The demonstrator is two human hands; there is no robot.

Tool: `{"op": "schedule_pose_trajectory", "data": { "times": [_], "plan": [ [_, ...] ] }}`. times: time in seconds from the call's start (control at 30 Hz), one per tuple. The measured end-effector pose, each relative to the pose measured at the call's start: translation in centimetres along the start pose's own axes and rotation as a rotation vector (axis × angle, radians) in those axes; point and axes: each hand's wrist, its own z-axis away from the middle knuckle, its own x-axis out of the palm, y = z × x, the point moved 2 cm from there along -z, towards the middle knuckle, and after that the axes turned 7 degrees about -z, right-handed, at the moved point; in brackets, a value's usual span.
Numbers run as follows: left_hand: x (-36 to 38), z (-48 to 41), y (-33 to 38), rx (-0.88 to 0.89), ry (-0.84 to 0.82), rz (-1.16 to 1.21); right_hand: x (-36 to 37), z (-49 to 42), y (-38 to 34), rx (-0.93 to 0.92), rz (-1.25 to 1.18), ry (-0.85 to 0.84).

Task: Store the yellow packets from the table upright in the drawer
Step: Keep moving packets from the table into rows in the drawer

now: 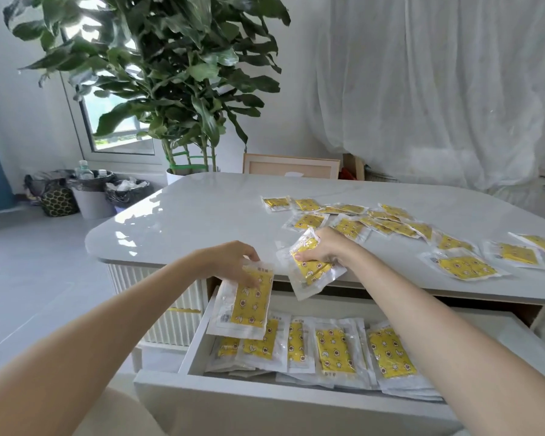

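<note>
Left hand [233,262] is over the back left corner of the drawer [265,401], fingers curled on the top edge of a yellow packet [249,305], and the packet hangs long side down, its lower end overlapping the drawer's left wall. Right hand [324,248] is just behind the drawer's back edge, thumb and fingers clamped round a second packet [312,269], which is tilted with its clear wrapper poking out over the open drawer. Whether that is one packet or two pressed together, I cannot tell. Inside the drawer sits a row of packets [334,349], side by side and overlapping, running from the left wall towards the right forearm; standing or leaning back, hard to say from here. Behind the drawer and off to its right, loose packets [466,267] lie flat and scattered on the white table [202,209], some touching, some apart. Far behind the drawer on the left, a tall leafy plant [170,73] stands by a window, with bins [92,196] beside it on the floor.
</note>
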Motion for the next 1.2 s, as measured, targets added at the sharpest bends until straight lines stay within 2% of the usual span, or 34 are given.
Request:
{"op": "schedule_pose_trajectory", "data": {
  "times": [0.13,0.23,0.4,0.5,0.63,0.77,0.9,0.97,1.03,1.1,1.2],
  "plan": [
    [1.3,0.9,-0.3,0.012,-0.129,-0.019,-0.4,0.5,-0.1,0.015,0.036,-0.03],
    [2.5,1.0,-0.7,-0.013,-0.192,-0.065,-0.6,0.4,0.5,0.027,-0.03,-0.038],
    [4.2,0.1,-1.6,-0.09,-0.218,0.016,-0.1,0.9,2.5,-0.002,-0.425,-0.083],
    [5.4,-1.0,-2.5,-0.186,-0.214,0.127,-0.3,2.6,3.0,-0.031,-0.542,-0.252],
    [7.2,-2.8,-4.0,-0.252,-0.151,0.147,-1.0,4.9,3.6,-0.059,-0.465,-0.525],
    [8.6,-4.3,-4.5,-0.241,-0.077,0.002,-0.8,5.7,5.0,-0.035,-0.334,-0.731],
    [9.3,-4.2,-4.3,-0.175,0.005,-0.477,0.9,5.3,6.9,-0.003,-0.24,-0.805],
    [9.9,-4.0,-4.3,-0.157,0.061,-0.634,1.9,4.9,8.0,0.028,-0.21,-0.842],
    [10.2,-3.7,-4.2,-0.136,0.111,-0.635,2.4,4.7,8.8,0.068,-0.2,-0.852],
    [10.2,-3.0,-3.1,-0.087,0.088,-0.523,2.5,4.7,9.5,0.101,-0.202,-0.827],
    [11.0,-1.7,-1.2,-0.034,-0.165,-0.454,2.3,4.5,10.8,0.156,-0.259,-0.725]
  ]
}}
